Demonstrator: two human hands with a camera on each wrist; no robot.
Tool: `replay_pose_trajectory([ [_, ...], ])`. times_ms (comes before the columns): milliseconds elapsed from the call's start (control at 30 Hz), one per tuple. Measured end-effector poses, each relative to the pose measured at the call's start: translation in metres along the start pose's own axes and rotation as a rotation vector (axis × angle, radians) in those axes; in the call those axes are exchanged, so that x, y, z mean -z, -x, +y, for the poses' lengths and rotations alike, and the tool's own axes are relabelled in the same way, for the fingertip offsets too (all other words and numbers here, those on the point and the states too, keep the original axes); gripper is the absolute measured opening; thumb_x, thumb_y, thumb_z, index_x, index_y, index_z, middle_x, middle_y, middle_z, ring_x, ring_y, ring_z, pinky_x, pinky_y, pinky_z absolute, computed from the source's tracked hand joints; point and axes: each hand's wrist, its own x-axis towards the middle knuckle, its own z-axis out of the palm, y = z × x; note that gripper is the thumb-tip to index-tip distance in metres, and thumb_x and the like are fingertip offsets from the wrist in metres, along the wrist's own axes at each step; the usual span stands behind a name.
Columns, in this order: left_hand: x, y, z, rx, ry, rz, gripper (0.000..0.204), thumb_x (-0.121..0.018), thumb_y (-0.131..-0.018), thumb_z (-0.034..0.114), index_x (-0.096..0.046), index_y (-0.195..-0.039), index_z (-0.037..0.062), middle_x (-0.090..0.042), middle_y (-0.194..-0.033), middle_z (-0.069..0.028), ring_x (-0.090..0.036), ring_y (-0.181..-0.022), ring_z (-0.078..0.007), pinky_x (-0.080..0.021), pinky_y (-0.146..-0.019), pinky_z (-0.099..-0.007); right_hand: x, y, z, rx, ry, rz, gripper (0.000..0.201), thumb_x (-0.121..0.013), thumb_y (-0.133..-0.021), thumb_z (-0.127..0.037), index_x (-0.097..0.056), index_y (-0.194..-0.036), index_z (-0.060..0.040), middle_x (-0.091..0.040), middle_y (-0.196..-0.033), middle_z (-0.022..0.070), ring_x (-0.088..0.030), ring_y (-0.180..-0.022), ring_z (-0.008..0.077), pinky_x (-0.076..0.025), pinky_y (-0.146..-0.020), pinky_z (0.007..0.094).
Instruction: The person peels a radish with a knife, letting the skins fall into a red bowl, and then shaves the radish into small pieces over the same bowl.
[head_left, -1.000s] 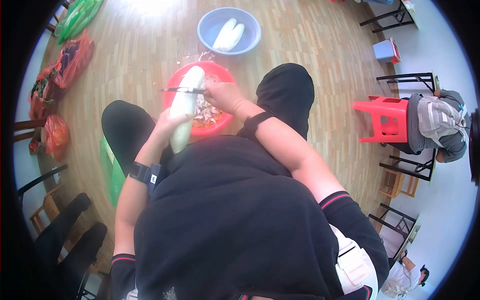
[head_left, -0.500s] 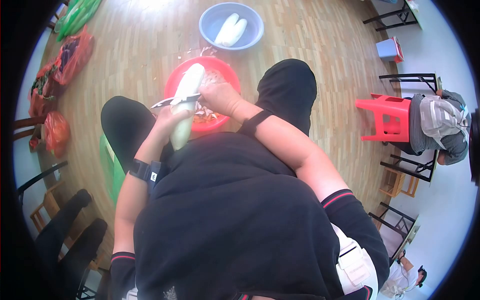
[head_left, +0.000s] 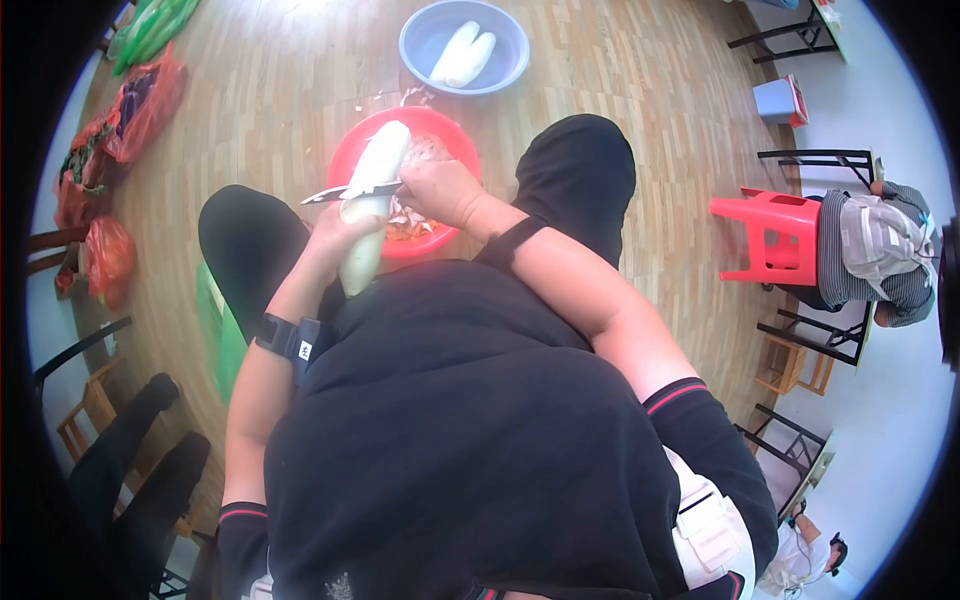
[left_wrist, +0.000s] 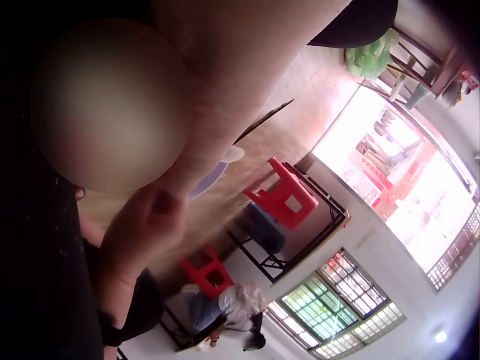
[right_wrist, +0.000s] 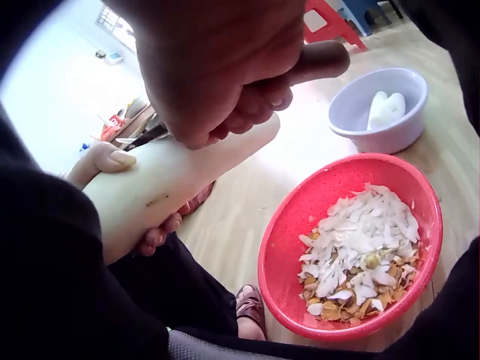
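Your left hand [head_left: 340, 238] is curled round the lower half of the long white vegetable [head_left: 387, 150], thumb on top, fingertips underneath in the right wrist view. Its butt end is at your shirt [head_left: 480, 400]; the far end points out over the red basin [head_left: 345, 152]. Your right hand [head_left: 440, 190] is closed round one end of a bladed tool [head_left: 325, 196]; grip mostly hidden. Tool lies crosswise over the vegetable, tip sticking out past its left side. Can't tell if the edge is biting.

Red basin sits on the wood floor [head_left: 640, 100] between your knees, holding white shavings [right_wrist: 360, 232] on top of orange-brown peelings [right_wrist: 364, 304]. Just beyond it: pale blue basin [right_wrist: 386, 139], two white vegetables [right_wrist: 386, 110] inside, side by side. Well off to your right, a red stool [head_left: 780, 205].
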Motion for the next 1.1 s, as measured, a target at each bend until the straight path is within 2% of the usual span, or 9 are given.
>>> replay_pose_trajectory([
  [167, -0.003, 0.003, 0.002, -0.005, -0.013, 0.02, 0.045, -0.064, -0.071, 0.02, -0.052, -0.109, -0.0031, -0.059, -0.094, -0.01, -0.057, -0.081, -0.0156, -0.047, -0.071, -0.0289, -0.007, -0.002, 0.006, -0.032, -0.008, 0.019, 0.026, -0.059, -0.08, -0.032, -0.062, -0.078, -0.0058, -0.063, -0.069, 0.014, -0.064, -0.066, 0.0298, -0.051, -0.06, 0.04],
  [333, -0.005, 0.003, 0.001, -0.019, -0.004, 0.062, 0.034, -0.065, -0.071, 0.017, -0.056, -0.097, -0.003, -0.059, -0.082, -0.0084, -0.058, -0.07, -0.0157, -0.047, -0.061, -0.0295, 0.0, -0.001, 0.006, -0.035, 0.132, 0.07, 0.027, -0.064, -0.074, -0.033, -0.064, -0.073, -0.0054, -0.063, -0.073, 0.0137, -0.063, -0.074, 0.0292, -0.049, -0.068, 0.0406],
  [433, -0.004, 0.004, 0.007, 0.038, -0.066, 0.042, 0.05, -0.066, -0.069, 0.021, -0.05, -0.109, -0.0053, -0.058, -0.094, -0.0119, -0.057, -0.079, -0.0169, -0.047, -0.069, -0.0291, -0.004, -0.001, 0.007, -0.048, 0.138, 0.1, 0.028, -0.067, -0.071, -0.033, -0.065, -0.071, -0.0051, -0.062, -0.075, 0.013, -0.061, -0.078, 0.0289, -0.047, -0.073, 0.0407],
  [533, -0.002, 0.002, 0.004, 0.034, -0.058, 0.022, 0.05, -0.066, -0.069, 0.021, -0.05, -0.109, -0.0051, -0.058, -0.093, -0.0116, -0.057, -0.079, -0.0167, -0.047, -0.069, -0.0289, -0.005, -0.001, 0.009, -0.055, 0.155, 0.122, 0.029, -0.066, -0.072, -0.034, -0.064, -0.071, -0.0045, -0.063, -0.077, 0.0132, -0.061, -0.08, 0.0289, -0.047, -0.073, 0.0403],
  [633, -0.001, 0.003, 0.003, 0.034, -0.041, 0.011, 0.05, -0.066, -0.07, 0.021, -0.05, -0.109, -0.0051, -0.058, -0.093, -0.0114, -0.057, -0.079, -0.0165, -0.047, -0.069, -0.0289, -0.003, -0.001, 0.008, -0.032, 0.21, 0.171, 0.029, -0.065, -0.073, -0.033, -0.064, -0.075, -0.0044, -0.063, -0.081, 0.0142, -0.061, -0.084, 0.0283, -0.047, -0.072, 0.0399],
  [700, -0.002, 0.003, 0.002, 0.033, -0.03, 0.02, 0.049, -0.066, -0.07, 0.021, -0.05, -0.108, -0.0049, -0.058, -0.093, -0.0113, -0.057, -0.079, -0.0164, -0.047, -0.069, -0.0289, 0.001, -0.001, 0.007, -0.105, 0.147, 0.053, 0.029, -0.064, -0.075, -0.03, -0.063, -0.082, -0.0027, -0.062, -0.088, 0.015, -0.06, -0.088, 0.029, -0.047, -0.077, 0.0406],
  [900, -0.002, 0.002, 0.001, 0.06, -0.033, 0.018, 0.048, -0.066, -0.07, 0.022, -0.051, -0.107, -0.0043, -0.058, -0.093, -0.011, -0.057, -0.078, -0.0164, -0.046, -0.068, -0.0288, 0.001, 0.0, 0.015, -0.239, 0.007, 0.045, 0.032, -0.062, -0.077, -0.026, -0.06, -0.096, -0.0003, -0.061, -0.1, 0.0152, -0.058, -0.094, 0.0305, -0.046, -0.085, 0.0403],
  [1033, 0.0, 0.0, 0.001, 0.058, -0.035, 0.003, 0.049, -0.066, -0.069, 0.023, -0.052, -0.108, -0.0043, -0.058, -0.093, -0.0111, -0.057, -0.079, -0.0167, -0.047, -0.069, -0.0291, -0.01, 0.001, 0.023, -0.087, 0.061, 0.189, 0.032, -0.061, -0.079, -0.024, -0.06, -0.1, 0.0003, -0.063, -0.095, 0.0165, -0.059, -0.092, 0.0318, -0.048, -0.077, 0.0397],
  [1100, -0.002, 0.001, 0.003, 0.066, -0.025, 0.016, 0.049, -0.066, -0.069, 0.023, -0.051, -0.108, -0.0043, -0.058, -0.093, -0.011, -0.057, -0.079, -0.0168, -0.047, -0.069, -0.0293, -0.015, 0.0, 0.025, -0.158, -0.288, -0.077, 0.026, -0.058, -0.08, -0.02, -0.061, -0.096, 0.0004, -0.063, -0.077, 0.0128, -0.061, -0.074, 0.027, -0.049, -0.062, 0.0357],
])
